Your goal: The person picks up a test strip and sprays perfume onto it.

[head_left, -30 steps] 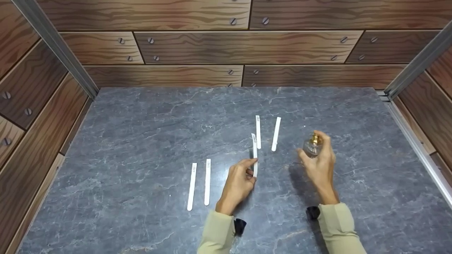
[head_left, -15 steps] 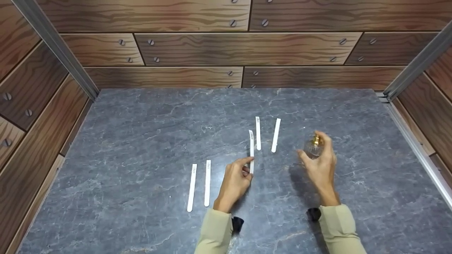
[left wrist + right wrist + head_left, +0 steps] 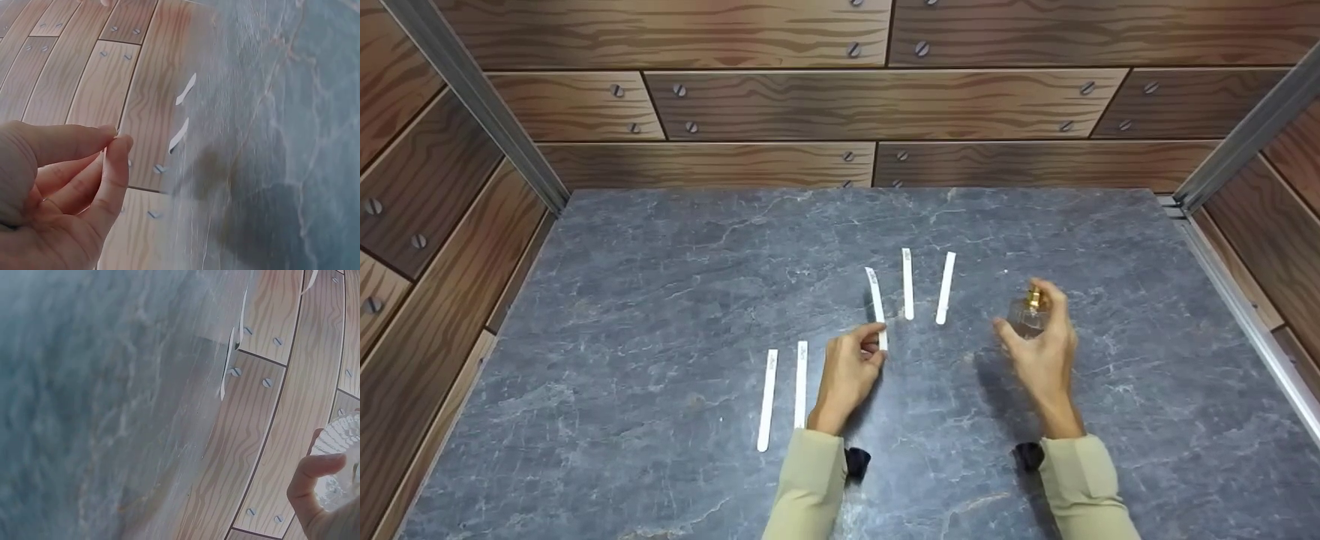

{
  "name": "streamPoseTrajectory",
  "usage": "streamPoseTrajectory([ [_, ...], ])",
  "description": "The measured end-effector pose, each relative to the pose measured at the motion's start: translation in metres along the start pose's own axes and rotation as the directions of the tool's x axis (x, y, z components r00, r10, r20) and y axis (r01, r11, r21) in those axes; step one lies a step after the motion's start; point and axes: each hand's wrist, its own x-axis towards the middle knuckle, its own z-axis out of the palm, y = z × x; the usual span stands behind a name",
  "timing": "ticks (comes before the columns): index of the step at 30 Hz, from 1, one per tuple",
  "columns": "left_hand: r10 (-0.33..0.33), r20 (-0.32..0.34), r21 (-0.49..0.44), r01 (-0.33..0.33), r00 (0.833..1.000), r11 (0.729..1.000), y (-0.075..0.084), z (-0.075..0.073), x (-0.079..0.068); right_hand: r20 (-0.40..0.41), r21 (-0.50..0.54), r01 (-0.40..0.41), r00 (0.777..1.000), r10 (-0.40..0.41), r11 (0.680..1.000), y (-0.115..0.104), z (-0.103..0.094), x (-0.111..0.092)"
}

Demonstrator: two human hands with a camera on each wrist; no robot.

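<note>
Between thumb and fingertips my left hand (image 3: 849, 373) pinches a white paper strip (image 3: 875, 296) near its lower end; its upper tip carries small dark print and leans left. In the left wrist view the pinching fingers hide most of that strip. My right hand (image 3: 1044, 352) holds a clear glass perfume bottle (image 3: 1026, 318) with a gold spray neck, one finger up at its top. The right wrist view shows the ribbed glass bottle (image 3: 337, 439) with the thumb against it.
Two white strips lie farther back, a printed one (image 3: 907, 285) and one to its right (image 3: 946, 289). Two more lie at left, the outer strip (image 3: 767, 401) and the inner strip (image 3: 801, 382), the latter partly behind my left sleeve (image 3: 808, 480). Wood-patterned walls (image 3: 780, 105) enclose the grey marbled table (image 3: 645, 285).
My left hand has moved left and a little away from me with its strip, whose tip now leans left. The right hand with the bottle has barely moved.
</note>
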Motion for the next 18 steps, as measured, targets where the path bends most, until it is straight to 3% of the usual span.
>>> streamPoseTrajectory([
  [18, -0.005, -0.007, 0.047, 0.005, 1.0, 0.999, -0.008, -0.001, 0.022, 0.003, -0.002, 0.006, 1.0, -0.006, 1.0, 0.002, 0.0, 0.002],
])
